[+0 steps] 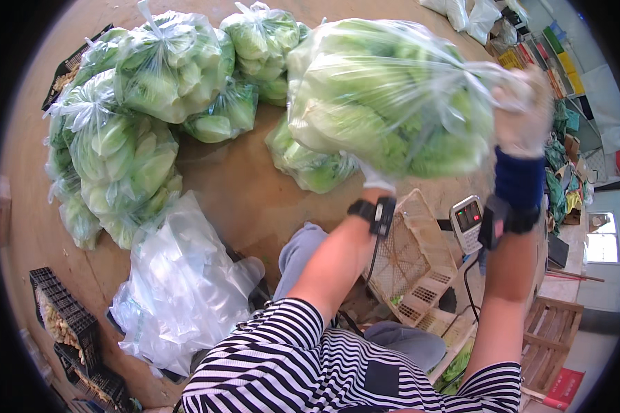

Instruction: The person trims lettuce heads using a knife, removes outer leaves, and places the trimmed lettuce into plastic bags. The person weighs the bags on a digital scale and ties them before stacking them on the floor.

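Observation:
A large clear plastic bag of green leafy vegetables [392, 98] hangs raised before me, lying on its side. My right hand [522, 111], in a pale glove and blurred, grips the bag's twisted neck at the right. Under the bag's lower side is my left hand [376, 178], in a white glove; its fingers are hidden behind the bag, which it appears to support. A smaller bag of the same vegetables [307, 162] sits on the floor behind, partly covered by the raised one.
Several tied vegetable bags [170, 67] stand piled at the upper left. Loose clear plastic bags [181, 284] lie at my left. A plastic crate [408, 258] and a digital scale display [466, 222] are near my right arm. Black crates [72, 320] stand at far left.

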`<act>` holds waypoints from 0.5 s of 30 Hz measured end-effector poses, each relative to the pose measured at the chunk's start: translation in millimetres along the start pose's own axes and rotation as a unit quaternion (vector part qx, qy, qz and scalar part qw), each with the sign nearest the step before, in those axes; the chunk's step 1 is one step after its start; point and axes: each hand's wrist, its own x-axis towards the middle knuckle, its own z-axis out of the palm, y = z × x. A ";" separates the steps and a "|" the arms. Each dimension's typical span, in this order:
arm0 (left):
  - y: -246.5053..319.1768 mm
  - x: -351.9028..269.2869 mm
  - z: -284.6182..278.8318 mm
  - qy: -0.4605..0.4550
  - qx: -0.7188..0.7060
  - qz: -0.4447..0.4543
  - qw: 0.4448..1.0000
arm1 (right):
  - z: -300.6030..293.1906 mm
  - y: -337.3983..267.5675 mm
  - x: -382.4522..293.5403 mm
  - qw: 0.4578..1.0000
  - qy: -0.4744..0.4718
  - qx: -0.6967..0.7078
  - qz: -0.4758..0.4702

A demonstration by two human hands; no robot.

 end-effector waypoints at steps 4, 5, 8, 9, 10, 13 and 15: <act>68.0 46.3 -8.0 0.198 -0.083 0.057 0.975 | -51.2 121.4 52.1 0.965 0.046 -0.254 0.037; 81.3 56.5 -12.9 0.244 -0.091 0.073 0.963 | -58.0 153.2 55.6 0.948 0.003 -0.245 0.203; 123.4 96.8 -18.4 0.236 -0.101 0.085 0.963 | -59.3 219.3 -16.9 0.802 -0.017 -0.538 0.260; 136.8 112.2 -16.1 0.177 -0.076 0.102 0.976 | -53.9 225.9 -48.4 0.868 -0.001 -0.424 0.258; 152.9 127.5 -11.1 0.157 -0.070 0.085 0.981 | -52.7 217.2 -81.7 0.892 -0.018 -0.300 0.336; 182.7 137.2 -3.4 0.140 -0.020 0.016 0.990 | -41.7 167.2 -197.0 0.910 -0.124 -0.302 0.257; 187.0 101.3 -12.6 0.134 0.183 0.000 0.974 | -36.3 131.0 -267.3 0.906 -0.008 -0.296 0.301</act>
